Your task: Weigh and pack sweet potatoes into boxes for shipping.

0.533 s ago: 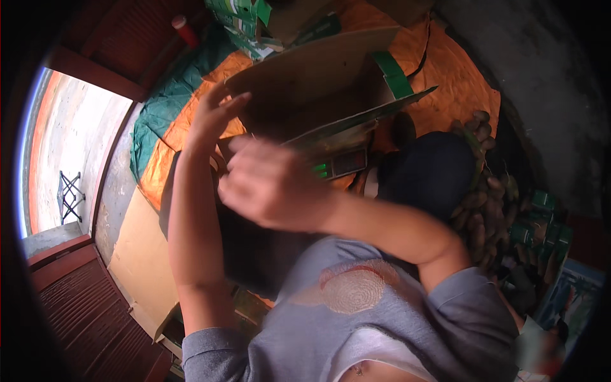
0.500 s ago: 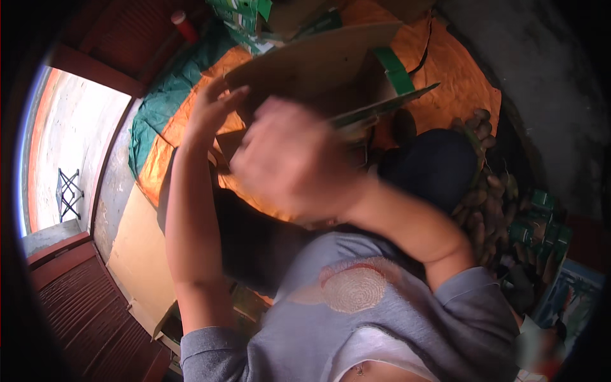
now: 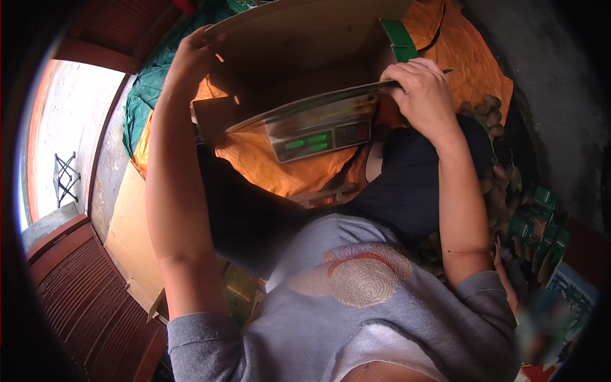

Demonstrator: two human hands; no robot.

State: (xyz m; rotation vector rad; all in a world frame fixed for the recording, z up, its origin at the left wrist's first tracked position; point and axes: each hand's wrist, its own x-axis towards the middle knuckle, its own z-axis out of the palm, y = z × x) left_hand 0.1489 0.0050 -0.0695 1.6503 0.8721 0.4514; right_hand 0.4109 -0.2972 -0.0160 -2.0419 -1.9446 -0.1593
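Item 1: one cardboard box [image 3: 299, 60], brown inside, open toward the wearer, in front of the body at the top of the view. Its long near flap slants across, and a green flap [image 3: 398, 41] stands at its right end.

Item 2: left hand [image 3: 189, 60], at the upper left corner of the box, fingers against the edge (how firmly they close there, one cannot tell).

Item 3: right hand [image 3: 421, 89], closed on the right end of the near flap, thumb toward the wearer, fingers bent over the edge.

Item 4: one scale [image 3: 305, 151], green digits lit, its upper part hidden by the near flap; whether the box bears on it cannot be told.

Item 5: one orange sheet [image 3: 251, 164], creased, spread under the scale; a dark green sheet [image 3: 143, 105] at its left.

Item 6: a heap of brown, rounded pieces [image 3: 495, 118], beyond the wearer's right knee; small green packs [image 3: 541, 223] near it.

Item 7: one flat piece of cardboard [image 3: 137, 232], left of the wearer, beside a dark red slatted panel [image 3: 95, 286].
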